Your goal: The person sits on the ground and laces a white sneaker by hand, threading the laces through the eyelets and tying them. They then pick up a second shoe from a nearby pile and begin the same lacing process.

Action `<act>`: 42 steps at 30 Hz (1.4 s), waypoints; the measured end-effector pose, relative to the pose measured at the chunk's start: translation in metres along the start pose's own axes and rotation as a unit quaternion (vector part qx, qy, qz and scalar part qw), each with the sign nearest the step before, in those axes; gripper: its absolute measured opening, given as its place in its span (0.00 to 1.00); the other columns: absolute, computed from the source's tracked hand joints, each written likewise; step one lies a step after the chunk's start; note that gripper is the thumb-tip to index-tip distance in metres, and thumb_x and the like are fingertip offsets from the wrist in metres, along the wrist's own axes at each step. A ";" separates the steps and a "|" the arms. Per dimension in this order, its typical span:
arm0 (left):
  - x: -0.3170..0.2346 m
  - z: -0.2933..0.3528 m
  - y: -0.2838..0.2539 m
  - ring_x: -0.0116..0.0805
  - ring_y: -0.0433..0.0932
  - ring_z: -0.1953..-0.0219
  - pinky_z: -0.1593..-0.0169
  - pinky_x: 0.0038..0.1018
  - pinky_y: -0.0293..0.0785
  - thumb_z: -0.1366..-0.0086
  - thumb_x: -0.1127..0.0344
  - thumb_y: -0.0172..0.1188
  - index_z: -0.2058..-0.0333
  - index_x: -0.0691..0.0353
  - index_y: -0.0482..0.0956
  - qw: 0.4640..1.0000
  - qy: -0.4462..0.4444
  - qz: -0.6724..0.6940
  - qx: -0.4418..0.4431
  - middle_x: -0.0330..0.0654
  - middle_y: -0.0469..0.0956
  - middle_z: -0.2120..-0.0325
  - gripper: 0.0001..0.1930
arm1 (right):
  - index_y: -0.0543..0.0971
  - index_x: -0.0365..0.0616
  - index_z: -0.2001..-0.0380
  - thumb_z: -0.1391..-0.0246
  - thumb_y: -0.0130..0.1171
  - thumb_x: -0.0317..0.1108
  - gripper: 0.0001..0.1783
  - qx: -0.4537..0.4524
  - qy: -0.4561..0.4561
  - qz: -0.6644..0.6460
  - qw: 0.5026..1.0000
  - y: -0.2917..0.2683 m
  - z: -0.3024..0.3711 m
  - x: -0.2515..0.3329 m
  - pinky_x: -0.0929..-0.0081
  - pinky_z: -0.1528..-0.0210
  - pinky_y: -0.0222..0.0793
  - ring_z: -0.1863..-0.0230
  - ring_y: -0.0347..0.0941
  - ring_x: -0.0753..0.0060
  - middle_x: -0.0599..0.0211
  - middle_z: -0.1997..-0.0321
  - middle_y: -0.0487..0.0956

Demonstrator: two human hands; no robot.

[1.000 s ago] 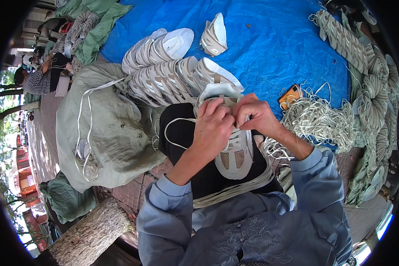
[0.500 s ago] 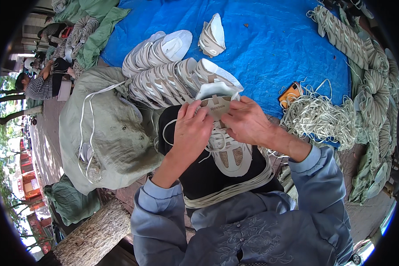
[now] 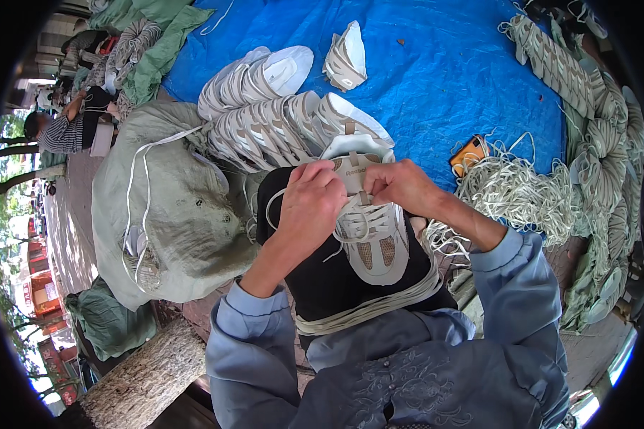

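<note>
Sacking (image 3: pixel 172 214) is lying at the left, beside stacked uppers (image 3: pixel 279 118) on the tarp (image 3: pixel 436 79). Left hand (image 3: pixel 311 204) and right hand (image 3: pixel 401 187) are both pinching laces (image 3: pixel 358 222) on the shoe (image 3: pixel 368 229), resting in the lap beside loose cords (image 3: pixel 515 193).

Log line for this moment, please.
left hand: gripping white lace | right hand: on tongue of shoe upper | laced uppers stacked on blue tarp

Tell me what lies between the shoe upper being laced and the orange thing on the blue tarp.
In the head view, the right hand and wrist cross that stretch from the shoe upper; past them, loose white laces and bare blue tarp reach the orange thing.
</note>
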State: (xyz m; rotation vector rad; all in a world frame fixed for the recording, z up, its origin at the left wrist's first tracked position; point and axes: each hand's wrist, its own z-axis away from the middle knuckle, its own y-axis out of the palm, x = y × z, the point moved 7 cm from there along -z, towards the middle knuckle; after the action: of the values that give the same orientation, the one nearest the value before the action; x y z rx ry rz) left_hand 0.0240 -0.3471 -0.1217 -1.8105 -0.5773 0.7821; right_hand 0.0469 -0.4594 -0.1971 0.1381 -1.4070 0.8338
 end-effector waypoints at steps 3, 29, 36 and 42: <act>-0.003 0.002 -0.013 0.38 0.70 0.65 0.62 0.32 0.64 0.56 0.72 0.56 0.81 0.62 0.69 0.999 -0.002 -0.054 -0.003 0.42 0.69 0.79 0.05 | 0.71 0.46 0.75 0.66 0.59 0.26 0.11 -0.049 -0.019 0.204 0.978 -0.004 -0.003 0.004 0.71 0.74 0.69 0.75 0.75 0.63 0.66 0.80 0.76; 0.031 0.011 -0.001 0.36 0.70 0.76 0.68 0.30 0.62 0.52 0.74 0.54 0.78 0.61 0.67 0.993 -0.040 -0.108 -0.036 0.40 0.69 0.85 0.04 | 0.73 0.42 0.86 0.71 0.58 0.22 0.05 -0.205 -0.226 0.288 0.908 -0.079 0.017 0.033 0.74 0.79 0.64 0.81 0.69 0.68 0.67 0.83 0.72; 0.035 0.011 0.000 0.38 0.71 0.75 0.68 0.32 0.64 0.52 0.74 0.55 0.77 0.60 0.68 0.994 -0.086 -0.049 -0.041 0.40 0.70 0.84 0.05 | 0.73 0.38 0.84 0.71 0.57 0.19 0.05 -0.237 -0.044 0.200 0.950 -0.140 0.047 -0.023 0.76 0.79 0.62 0.81 0.68 0.76 0.66 0.83 0.72; 0.024 0.009 -0.017 0.38 0.70 0.76 0.68 0.32 0.65 0.54 0.74 0.57 0.74 0.59 0.71 0.993 -0.050 -0.043 -0.097 0.39 0.69 0.84 0.07 | 0.74 0.39 0.84 0.70 0.57 0.20 0.05 -0.217 -0.034 0.215 0.952 -0.142 0.052 -0.039 0.77 0.77 0.63 0.81 0.69 0.76 0.66 0.83 0.73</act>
State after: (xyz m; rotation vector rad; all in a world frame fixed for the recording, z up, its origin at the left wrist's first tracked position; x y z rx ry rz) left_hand 0.0330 -0.3188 -0.1141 -1.9173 -0.8145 0.7826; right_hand 0.0903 -0.6058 -0.1673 -0.4976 -1.6813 0.8535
